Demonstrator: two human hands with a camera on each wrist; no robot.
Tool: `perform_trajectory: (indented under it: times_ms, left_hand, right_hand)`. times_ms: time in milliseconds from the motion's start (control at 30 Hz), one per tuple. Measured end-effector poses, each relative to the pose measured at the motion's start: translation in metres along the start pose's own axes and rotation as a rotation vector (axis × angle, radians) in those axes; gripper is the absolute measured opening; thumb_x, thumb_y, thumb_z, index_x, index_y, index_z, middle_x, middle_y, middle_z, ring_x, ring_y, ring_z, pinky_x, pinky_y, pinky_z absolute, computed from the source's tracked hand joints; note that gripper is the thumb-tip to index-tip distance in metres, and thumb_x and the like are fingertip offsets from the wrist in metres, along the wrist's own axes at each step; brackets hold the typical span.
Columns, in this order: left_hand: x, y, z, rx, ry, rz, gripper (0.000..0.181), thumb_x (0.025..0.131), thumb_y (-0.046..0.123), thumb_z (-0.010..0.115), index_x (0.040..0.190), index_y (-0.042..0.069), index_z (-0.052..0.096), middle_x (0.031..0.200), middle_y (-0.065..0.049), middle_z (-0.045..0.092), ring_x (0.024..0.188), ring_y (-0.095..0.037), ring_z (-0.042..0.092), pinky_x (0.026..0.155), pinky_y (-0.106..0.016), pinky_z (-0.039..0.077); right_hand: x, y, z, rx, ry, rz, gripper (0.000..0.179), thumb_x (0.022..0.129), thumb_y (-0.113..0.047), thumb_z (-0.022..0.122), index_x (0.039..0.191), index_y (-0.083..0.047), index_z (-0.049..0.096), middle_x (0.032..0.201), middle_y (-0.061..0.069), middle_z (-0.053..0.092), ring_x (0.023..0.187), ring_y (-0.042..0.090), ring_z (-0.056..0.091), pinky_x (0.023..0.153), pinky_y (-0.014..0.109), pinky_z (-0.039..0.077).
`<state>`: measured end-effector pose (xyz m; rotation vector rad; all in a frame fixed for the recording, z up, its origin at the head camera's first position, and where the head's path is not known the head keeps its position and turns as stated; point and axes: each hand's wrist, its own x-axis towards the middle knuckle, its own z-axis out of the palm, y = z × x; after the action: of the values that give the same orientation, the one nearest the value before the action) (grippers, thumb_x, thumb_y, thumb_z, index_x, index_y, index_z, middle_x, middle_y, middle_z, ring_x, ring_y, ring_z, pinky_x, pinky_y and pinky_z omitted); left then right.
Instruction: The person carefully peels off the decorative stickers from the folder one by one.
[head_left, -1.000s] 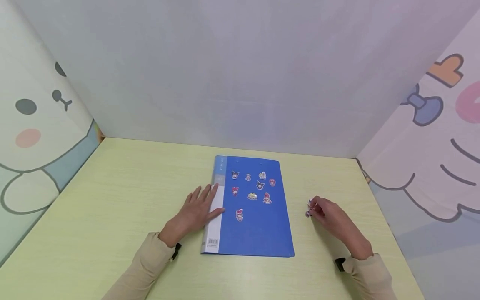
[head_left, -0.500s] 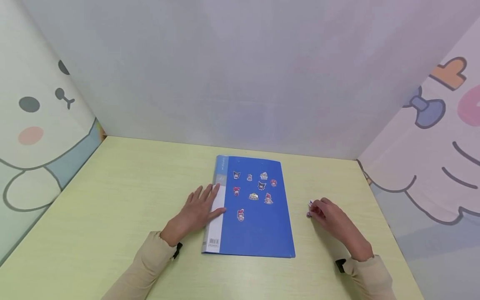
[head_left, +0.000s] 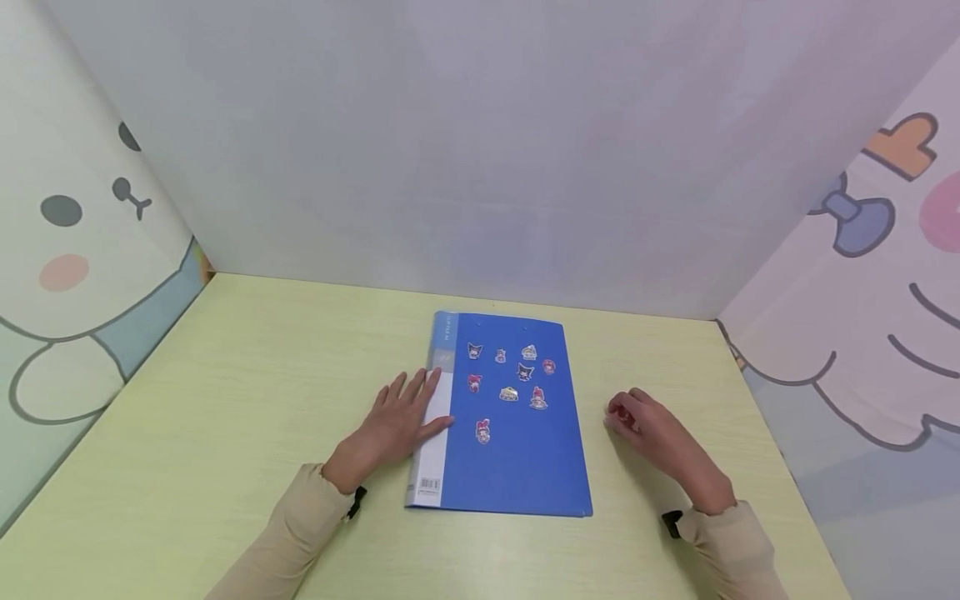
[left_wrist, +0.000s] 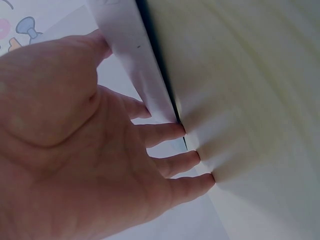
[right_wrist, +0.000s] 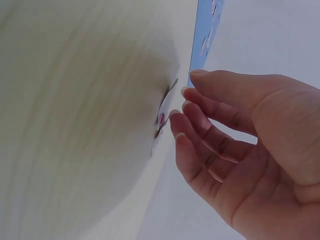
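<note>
Gripping nothing, the left hand (head_left: pixel 388 427) touched the folder (head_left: pixel 517 471); right of it, the empty right hand (head_left: pixel 652 429), seemingly collecting stickers (right_wrist: pixel 161 119), needed a pinch.

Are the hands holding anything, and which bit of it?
Nothing that I can see. The left hand rests on the white spine of the blue folder; the right hand looks empty, a sticker near its fingers.

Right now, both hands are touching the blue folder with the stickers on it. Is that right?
Not quite: only the left hand is touching the blue folder with the stickers on it. The head view shows the right hand apart from the folder, over the table beside it.
</note>
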<state>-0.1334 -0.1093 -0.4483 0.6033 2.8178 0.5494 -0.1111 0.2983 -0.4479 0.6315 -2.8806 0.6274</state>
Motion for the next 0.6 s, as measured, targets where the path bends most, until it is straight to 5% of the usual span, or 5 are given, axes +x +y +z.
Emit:
perform_trajectory:
  times_ms: [600]
  left_hand:
    - [0.000,0.000,0.001,0.011,0.003,-0.002,0.079,0.104,0.046,0.056,0.162,0.003,0.025,0.163,-0.027,0.028,0.148,-0.054,0.023,0.117,-0.069,0.022]
  right_hand:
    - [0.021,-0.014,0.010,0.021,-0.005,-0.037,0.016,0.092,-0.003,0.076,0.105,0.000,0.068,0.095,0.005,0.063,0.087,0.021,0.066,0.077,0.038,0.059]
